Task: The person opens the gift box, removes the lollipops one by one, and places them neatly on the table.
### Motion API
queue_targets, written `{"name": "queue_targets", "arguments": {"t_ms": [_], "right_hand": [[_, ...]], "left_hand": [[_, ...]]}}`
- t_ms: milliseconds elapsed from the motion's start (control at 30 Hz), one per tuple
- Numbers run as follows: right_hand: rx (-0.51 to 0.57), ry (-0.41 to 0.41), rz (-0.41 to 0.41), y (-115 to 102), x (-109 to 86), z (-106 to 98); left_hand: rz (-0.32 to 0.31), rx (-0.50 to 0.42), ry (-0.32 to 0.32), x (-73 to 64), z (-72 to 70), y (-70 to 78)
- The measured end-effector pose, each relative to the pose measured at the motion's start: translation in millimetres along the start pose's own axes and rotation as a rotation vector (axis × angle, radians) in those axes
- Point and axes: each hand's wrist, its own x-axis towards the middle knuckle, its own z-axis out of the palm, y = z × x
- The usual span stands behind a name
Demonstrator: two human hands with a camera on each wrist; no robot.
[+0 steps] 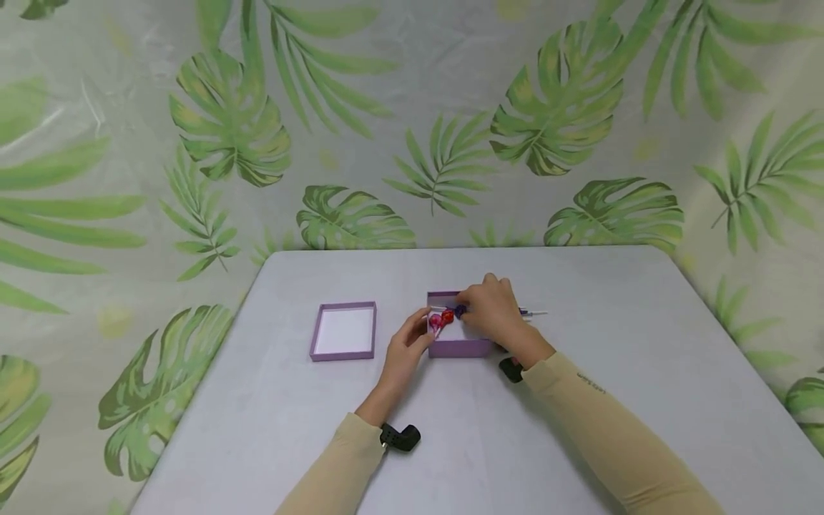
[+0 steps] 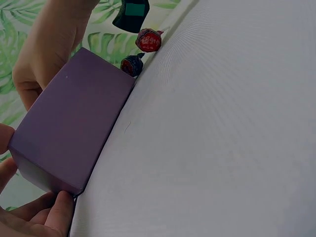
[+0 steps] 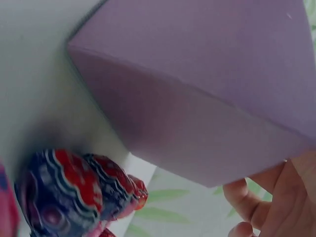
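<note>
My left hand [image 1: 407,347] grips the left side of an open purple box [image 1: 458,348], thumb near its front corner. In the left wrist view, fingertips [image 2: 61,210] press on the box's lower corner. Inside the box lie a pink lollipop [image 1: 435,320] and a red one [image 1: 447,317]. Reaching over the box from the right, my right hand [image 1: 492,309] pinches a dark blue lollipop [image 1: 460,312] near the back wall. The right wrist view shows this hand's curled fingers [image 3: 247,202] beyond the box rim; the lollipop is hidden there.
The shallow purple lid [image 1: 342,355] lies on the white table to the left, its inside facing up. More wrapped lollipops [image 3: 59,192] lie beside the box on the right, their white sticks [image 1: 536,312] pointing right. A leaf-patterned curtain hangs behind the table.
</note>
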Motion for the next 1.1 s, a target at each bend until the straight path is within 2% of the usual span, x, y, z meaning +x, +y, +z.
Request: {"name": "queue_targets", "arguments": {"t_ms": [333,633,967,1100], "right_hand": [[-0.035,0.029,0.000,-1.1,3.9,10.8],[-0.108,0.001,0.032,-7.1,5.7,15.1],[-0.107,0.002,0.020,-7.6,6.1,15.9],[-0.067,-0.003,0.034,-6.4,5.5,14.3]], "left_hand": [[0.007,0.011,0.018,-0.5,1.0,-0.2],[0.007,0.016,0.009,-0.1,-0.9,1.0],[0.034,0.014,0.015,2.3,-1.3,0.1],[0.030,-0.002,0.019,1.9,-1.0,-1.1]]}}
